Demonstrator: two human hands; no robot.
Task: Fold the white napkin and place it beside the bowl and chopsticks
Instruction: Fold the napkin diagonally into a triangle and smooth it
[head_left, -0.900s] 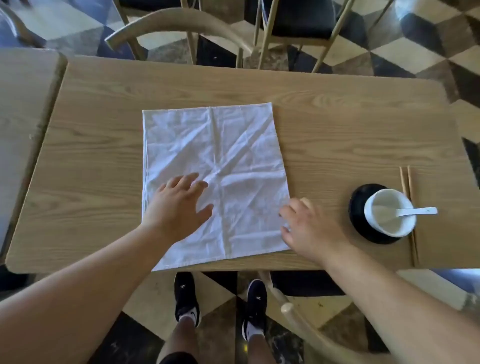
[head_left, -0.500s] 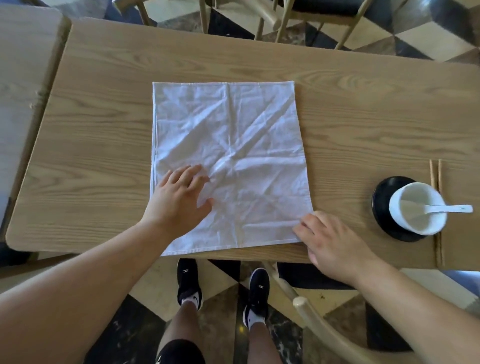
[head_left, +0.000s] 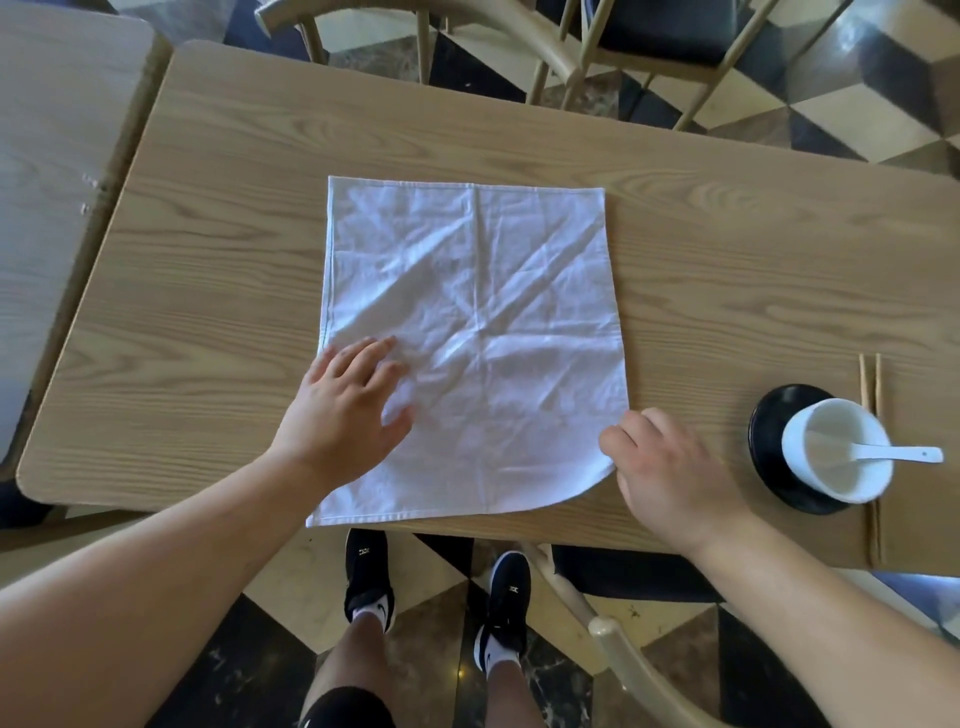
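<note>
- your right hand (head_left: 670, 470) sits at the near right corner of the white napkin (head_left: 475, 343), fingers curled together on that corner, which is lifted and curling off the table (head_left: 208, 291).
- your left hand (head_left: 345, 415) lies flat on the napkin's near left part, fingers spread, palm down — pressing the cloth to the wood.
- the napkin lies open and creased in the middle of the table, its near edge along the table's near edge.
- to your right, well apart from the napkin: a white bowl (head_left: 836, 449) on a black saucer (head_left: 769, 431), a white spoon (head_left: 898, 453) resting in it.
- the chopsticks (head_left: 868, 379) lie just beyond the bowl's right side — parallel, partly hidden behind it.
- far side: wooden chairs (head_left: 649, 47) on a chequered floor (head_left: 857, 98).
</note>
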